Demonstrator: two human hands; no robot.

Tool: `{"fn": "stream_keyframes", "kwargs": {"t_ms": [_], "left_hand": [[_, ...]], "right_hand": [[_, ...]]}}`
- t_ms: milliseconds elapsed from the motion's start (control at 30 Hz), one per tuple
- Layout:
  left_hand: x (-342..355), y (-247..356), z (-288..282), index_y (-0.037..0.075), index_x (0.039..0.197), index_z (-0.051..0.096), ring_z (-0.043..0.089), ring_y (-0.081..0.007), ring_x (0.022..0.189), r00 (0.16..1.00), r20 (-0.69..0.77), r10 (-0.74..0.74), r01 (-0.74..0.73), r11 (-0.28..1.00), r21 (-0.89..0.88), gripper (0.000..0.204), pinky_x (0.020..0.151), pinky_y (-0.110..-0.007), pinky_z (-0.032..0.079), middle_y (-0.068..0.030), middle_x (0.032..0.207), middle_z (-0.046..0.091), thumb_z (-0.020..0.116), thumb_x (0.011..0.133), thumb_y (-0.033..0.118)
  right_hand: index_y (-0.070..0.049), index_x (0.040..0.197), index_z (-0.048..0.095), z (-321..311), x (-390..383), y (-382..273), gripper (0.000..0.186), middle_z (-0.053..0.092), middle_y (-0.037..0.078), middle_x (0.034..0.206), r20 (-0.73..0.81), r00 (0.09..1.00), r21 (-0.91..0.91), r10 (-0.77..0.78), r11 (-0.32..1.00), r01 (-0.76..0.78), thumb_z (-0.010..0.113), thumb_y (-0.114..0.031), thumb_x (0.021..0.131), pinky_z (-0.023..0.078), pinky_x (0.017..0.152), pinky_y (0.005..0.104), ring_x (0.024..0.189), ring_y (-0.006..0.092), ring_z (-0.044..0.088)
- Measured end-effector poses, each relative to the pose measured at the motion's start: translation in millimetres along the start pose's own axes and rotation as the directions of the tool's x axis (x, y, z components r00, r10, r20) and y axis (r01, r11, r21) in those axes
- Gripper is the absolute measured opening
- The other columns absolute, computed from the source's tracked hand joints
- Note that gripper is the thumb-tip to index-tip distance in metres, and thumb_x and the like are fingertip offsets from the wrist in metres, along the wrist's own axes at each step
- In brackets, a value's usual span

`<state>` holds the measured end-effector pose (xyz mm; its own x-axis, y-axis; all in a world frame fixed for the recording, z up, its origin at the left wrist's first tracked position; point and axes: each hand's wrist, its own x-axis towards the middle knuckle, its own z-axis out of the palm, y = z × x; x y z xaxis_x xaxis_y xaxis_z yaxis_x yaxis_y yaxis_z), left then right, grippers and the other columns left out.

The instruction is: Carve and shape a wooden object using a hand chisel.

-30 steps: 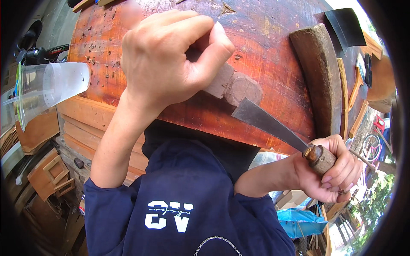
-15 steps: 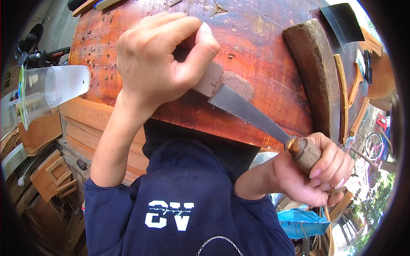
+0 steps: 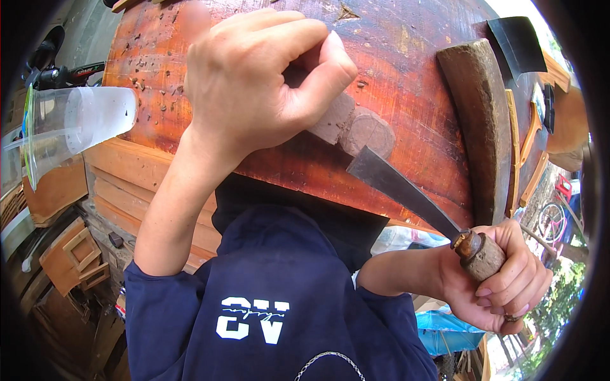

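Observation:
My left hand (image 3: 260, 76) is closed over a dusty brown block of wood with a rounded end (image 3: 368, 131), pressing on it near the front edge of the table. Most of the block is hidden beneath the fingers; only its near, rounded part shows. My right hand (image 3: 508, 279) grips the wooden handle of a chisel (image 3: 406, 187), off the table to the right. Its flat, dark metal blade points up and left. The blade's wide end is close to the round end of the block, and I cannot tell whether they touch.
A reddish wooden table (image 3: 406, 82) carries small chips. At its right lie a thick curved piece of wood (image 3: 473, 108), a dark curved sheet (image 3: 518, 47) and thin wooden strips (image 3: 513, 149). A clear plastic cup (image 3: 95, 117) is at the left edge. Wooden frames (image 3: 82, 251) sit lower left.
The chisel and my right hand have moved right and down, drawing the blade back from the top of the block. My left hand keeps its hold on the block; the view has shifted slightly.

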<state>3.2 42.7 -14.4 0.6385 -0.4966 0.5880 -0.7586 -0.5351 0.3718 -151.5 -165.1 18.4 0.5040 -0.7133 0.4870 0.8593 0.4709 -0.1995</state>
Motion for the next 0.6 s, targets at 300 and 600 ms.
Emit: {"fn": "stream_keyframes", "kwargs": {"t_ms": [300, 600], "left_hand": [[1, 1, 0, -0.002, 0.082, 0.071, 0.062, -0.0234, 0.063, 1.0, 0.012, -0.009, 0.009, 1.0, 0.003, 0.014, 0.06, -0.032, 0.049, -0.0115, 0.071, 0.064, 0.07, 0.087, 0.011], [0, -1, 0, -0.004, 0.083, 0.07, 0.061, -0.0228, 0.063, 1.0, 0.016, 0.009, -0.009, 1.0, -0.011, 0.014, 0.06, -0.032, 0.049, -0.0117, 0.072, 0.064, 0.069, 0.088, 0.009]], "right_hand": [[-0.012, 0.075, 0.047, -9, 0, 12, 0.027, 0.045, -0.007, 0.055, -0.095, 0.991, -0.066, -0.094, 0.994, 0.088, 0.071, -0.002, 0.078, 0.04, 0.039, 0.0162, 0.038, 0.0044, 0.042], [-0.014, 0.067, 0.051, -5, 11, 15, 0.033, 0.05, -0.009, 0.053, 0.218, 0.976, 0.356, 0.007, 0.931, -0.086, 0.074, 0.01, 0.068, 0.042, 0.042, 0.0135, 0.042, 0.0006, 0.045]]}}
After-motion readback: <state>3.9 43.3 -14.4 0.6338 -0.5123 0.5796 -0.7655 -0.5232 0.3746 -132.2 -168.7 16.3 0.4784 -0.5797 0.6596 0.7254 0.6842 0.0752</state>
